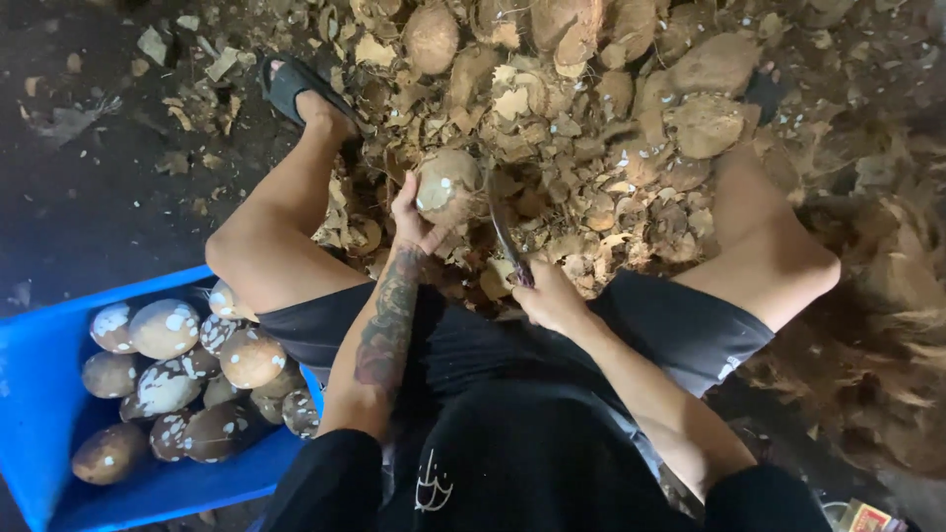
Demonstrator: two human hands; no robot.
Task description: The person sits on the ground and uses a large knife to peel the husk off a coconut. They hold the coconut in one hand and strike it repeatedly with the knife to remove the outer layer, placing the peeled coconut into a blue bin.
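Observation:
My left hand grips a brown coconut with white patches, held low between my knees. A curved dark knife sits in my right hand, its blade rising beside the coconut's right side, close to it. I sit with bare legs spread over a heap of shell pieces. My left forearm bears a tattoo.
A blue tub at the lower left holds several peeled brown and white coconuts. Whole husked coconuts lie in the heap ahead. My left foot wears a black sandal. Fibrous husk piles up at the right.

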